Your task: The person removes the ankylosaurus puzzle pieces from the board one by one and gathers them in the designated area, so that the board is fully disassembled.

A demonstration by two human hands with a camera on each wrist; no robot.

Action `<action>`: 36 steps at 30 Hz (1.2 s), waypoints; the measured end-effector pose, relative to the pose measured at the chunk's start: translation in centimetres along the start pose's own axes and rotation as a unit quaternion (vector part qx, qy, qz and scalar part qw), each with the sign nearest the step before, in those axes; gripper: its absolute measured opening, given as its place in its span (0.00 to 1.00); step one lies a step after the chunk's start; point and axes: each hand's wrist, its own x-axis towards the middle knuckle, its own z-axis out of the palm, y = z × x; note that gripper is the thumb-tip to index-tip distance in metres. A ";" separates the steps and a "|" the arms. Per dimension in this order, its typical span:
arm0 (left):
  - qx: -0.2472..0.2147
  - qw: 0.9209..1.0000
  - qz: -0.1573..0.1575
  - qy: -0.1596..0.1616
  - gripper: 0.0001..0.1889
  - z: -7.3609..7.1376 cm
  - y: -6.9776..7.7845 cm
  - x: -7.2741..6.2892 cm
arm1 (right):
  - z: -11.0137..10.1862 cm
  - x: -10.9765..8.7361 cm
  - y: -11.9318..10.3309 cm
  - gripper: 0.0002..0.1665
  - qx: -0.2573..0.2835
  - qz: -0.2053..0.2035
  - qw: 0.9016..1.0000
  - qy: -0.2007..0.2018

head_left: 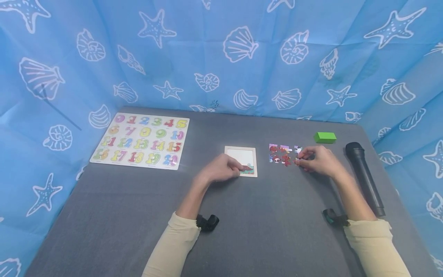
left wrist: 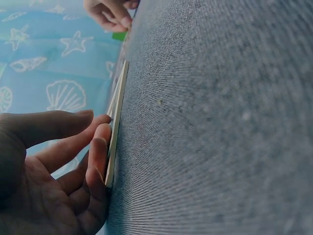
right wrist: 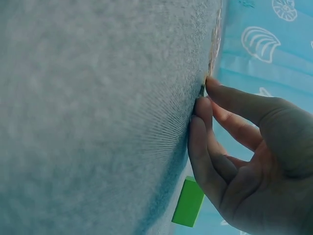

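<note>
A small square wooden puzzle tray (head_left: 238, 150) lies mid-table, with a teal and brown picture part (head_left: 250, 169) in its lower right corner. My left hand (head_left: 223, 168) reaches over the tray's lower left, its fingertips on the tray near that part. In the left wrist view the thumb stands apart from the bent fingers (left wrist: 98, 156), which rest along the tray's edge. To the right lie several jigsaw pieces (head_left: 285, 159) in red, purple and white. At their right side my right hand (head_left: 316, 158) pinches a small jigsaw piece (right wrist: 202, 90) between thumb and fingertips, close over the table.
A number puzzle board (head_left: 138, 142) lies at the back left. Behind the right hand is a green block (head_left: 325, 137); a black microphone (head_left: 365, 179) lies along the right side, beside the right forearm. A blue shell-patterned curtain (head_left: 221, 57) surrounds the grey table (head_left: 263, 231).
</note>
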 end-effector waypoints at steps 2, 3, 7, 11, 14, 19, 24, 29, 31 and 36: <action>0.000 1.000 0.006 0.000 0.18 0.0 0.1 -0.1 | 0.1 0.0 -0.1 0.17 -0.005 -0.003 1.000 0.006; -0.001 1.000 0.010 0.000 0.18 0.1 0.1 -0.1 | 0.1 0.1 -0.2 0.16 -0.009 -0.005 1.000 0.010; 0.007 1.000 0.012 0.001 0.19 0.2 0.1 -0.4 | 0.3 0.0 -0.6 0.14 -0.020 -0.009 0.999 0.024; 0.019 1.000 0.009 -0.009 0.19 0.4 0.3 -0.9 | 0.6 0.0 -1.3 0.12 -0.032 -0.026 0.998 0.044; 0.025 0.999 0.018 -0.019 0.21 0.5 0.4 -1.2 | 1.0 0.0 -2.1 0.11 -0.023 -0.048 0.997 0.048; 0.047 0.998 0.031 -0.025 0.23 0.8 0.5 -1.5 | 2.5 0.4 -3.9 0.10 0.054 -0.074 0.996 0.009; 0.077 0.995 0.052 -0.021 0.30 1.6 0.8 -2.1 | 4.3 1.1 -6.3 0.10 0.119 -0.106 0.986 -0.038; 0.131 0.991 0.025 -0.010 0.36 3.2 0.4 -2.3 | 5.7 2.4 -8.5 0.11 0.154 -0.127 0.976 -0.082; 0.148 0.989 0.024 -0.013 0.39 4.0 -0.4 -1.9 | 6.3 3.0 -9.6 0.10 0.162 -0.130 0.973 -0.100; 0.192 0.980 0.013 -0.042 0.44 4.8 -0.6 -2.0 | 7.9 4.4 -12.2 0.08 0.143 -0.164 0.966 -0.140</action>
